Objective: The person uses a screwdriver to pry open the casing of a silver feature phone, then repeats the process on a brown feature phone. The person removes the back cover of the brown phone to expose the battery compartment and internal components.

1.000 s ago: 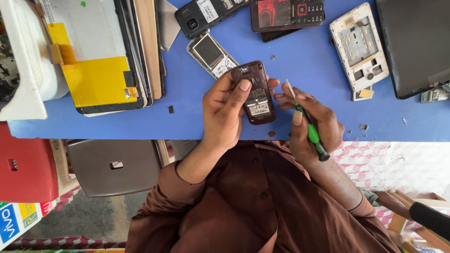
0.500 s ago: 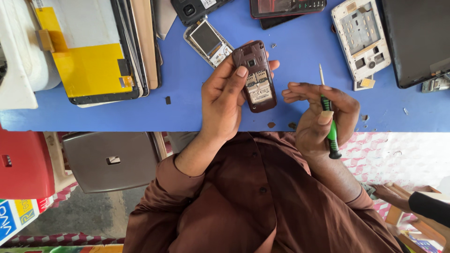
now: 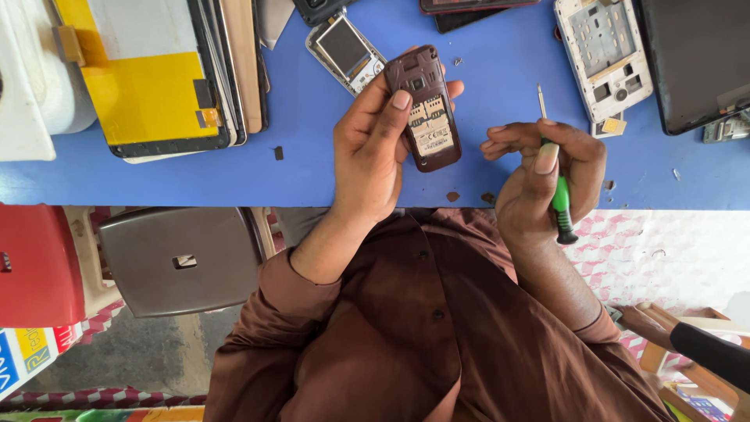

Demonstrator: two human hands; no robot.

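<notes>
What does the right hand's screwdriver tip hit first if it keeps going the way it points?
Probably nothing close: the right hand holds the green screwdriver with its tip aimed up the picture over bare blue table, passing between the brown phone and the white phone frame. Height unclear.

The left hand [image 3: 367, 148] grips an opened brown phone [image 3: 426, 109]; the right hand [image 3: 547, 168] holds a green screwdriver [image 3: 559, 195].

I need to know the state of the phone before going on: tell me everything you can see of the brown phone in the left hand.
The brown phone is a small bar handset, plastic by its look, held back side up with the rear cover and battery off. The open bay shows a pale label and metal card slots, with a camera lens near the top end. It is lifted over the blue table, tilted slightly. The left hand grips its edges, thumb on the bay.
</notes>
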